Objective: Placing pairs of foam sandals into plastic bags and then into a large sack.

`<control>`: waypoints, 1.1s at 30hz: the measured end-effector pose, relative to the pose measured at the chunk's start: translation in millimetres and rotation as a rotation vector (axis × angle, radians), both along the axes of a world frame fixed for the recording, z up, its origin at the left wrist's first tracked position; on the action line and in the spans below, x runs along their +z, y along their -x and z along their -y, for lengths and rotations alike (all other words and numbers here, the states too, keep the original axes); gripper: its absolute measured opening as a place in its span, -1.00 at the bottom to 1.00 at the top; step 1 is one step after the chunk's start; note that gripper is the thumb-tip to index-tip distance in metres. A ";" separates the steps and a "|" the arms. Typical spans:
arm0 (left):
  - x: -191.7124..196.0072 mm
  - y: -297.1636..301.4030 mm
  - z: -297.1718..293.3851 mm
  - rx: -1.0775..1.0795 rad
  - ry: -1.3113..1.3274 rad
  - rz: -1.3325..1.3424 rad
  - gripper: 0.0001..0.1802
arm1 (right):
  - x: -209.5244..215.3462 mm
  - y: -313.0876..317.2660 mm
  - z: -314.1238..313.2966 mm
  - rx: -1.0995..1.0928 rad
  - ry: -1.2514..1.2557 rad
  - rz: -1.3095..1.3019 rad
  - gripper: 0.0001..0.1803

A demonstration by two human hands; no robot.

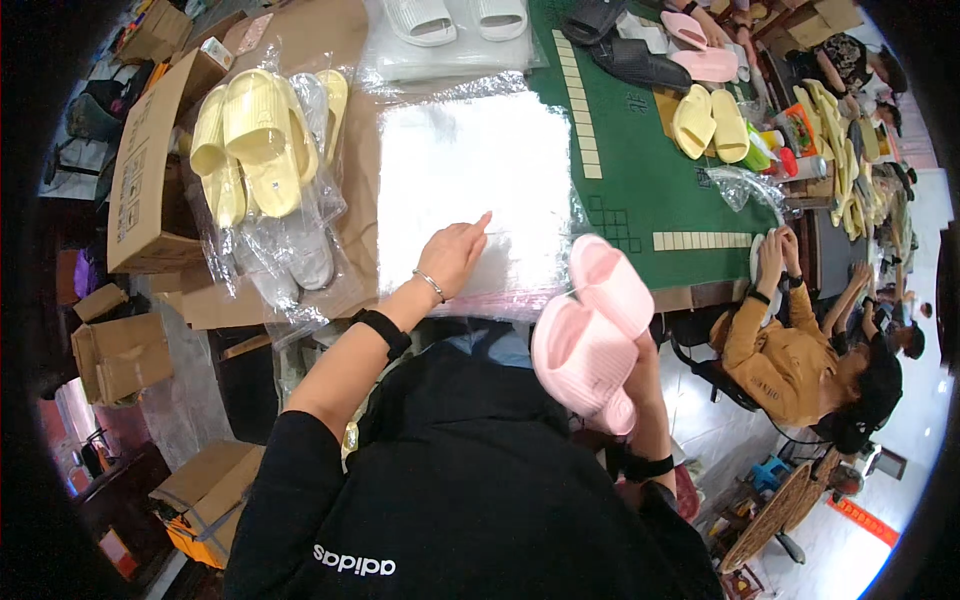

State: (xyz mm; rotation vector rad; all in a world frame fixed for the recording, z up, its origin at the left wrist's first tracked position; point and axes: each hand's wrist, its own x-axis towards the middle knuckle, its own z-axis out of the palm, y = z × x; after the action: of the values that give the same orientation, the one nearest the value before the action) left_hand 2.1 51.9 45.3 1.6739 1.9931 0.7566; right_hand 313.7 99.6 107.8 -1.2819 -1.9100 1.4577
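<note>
- Fingers (478, 225) of left hand (452, 255) stretched flat, pressing clear plastic bags (470, 180) on table (640, 170).
- Right hand (625, 385) clutches pink slippers (592, 325), near table edge.
- Bagged yellow slippers (262, 140) lie left.

Desk (640, 170) with a green felt top, partly covered by brown cardboard sheeting (320, 35). Lying on it: a stack of clear plastic bags (470, 190) at centre; bagged pale-yellow foam slippers (262, 140) to the left; white slippers (455, 18) at the far edge; black slippers (620, 45), pink slippers (700, 50) and loose yellow slippers (710, 122) to the right.
</note>
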 end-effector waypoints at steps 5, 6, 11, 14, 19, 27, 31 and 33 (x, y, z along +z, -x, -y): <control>12.7 -17.4 -9.2 -0.066 -0.035 -0.028 -0.61 | -6.1 18.7 6.5 0.147 -0.208 0.137 -0.60; 15.0 -22.0 -8.7 -0.068 -0.040 -0.028 -0.61 | -15.2 18.1 4.6 0.153 -0.242 0.083 -0.60; 44.7 -47.2 1.2 -0.244 0.039 -0.169 -0.55 | -31.3 68.1 -0.7 0.102 -0.393 0.424 -0.46; 63.8 -54.3 14.5 -0.291 -0.041 -0.167 -0.53 | -34.2 101.2 -12.5 0.163 -0.523 0.485 -0.39; 110.8 -80.0 26.8 -0.455 -0.084 0.054 -0.53 | -134.5 127.5 -31.1 0.035 -0.658 0.249 -0.58; 152.1 -64.5 94.1 -0.498 -0.052 0.222 -0.52 | -4.2 227.3 -58.0 -0.053 -0.687 0.585 -0.63; 148.2 -45.1 119.3 -0.254 -0.074 0.298 -0.39 | -49.5 252.1 -36.6 -0.103 -0.437 -0.023 -0.70; 145.1 -32.8 129.5 0.059 -0.208 0.345 -0.27 | -30.6 282.2 -1.4 0.069 -0.396 -0.168 -0.78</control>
State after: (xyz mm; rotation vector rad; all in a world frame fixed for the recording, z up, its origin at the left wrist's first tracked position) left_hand 34.9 -77.6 190.4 1.4748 1.7760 1.2193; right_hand 31.5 101.0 77.2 -0.8927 -2.0148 1.1028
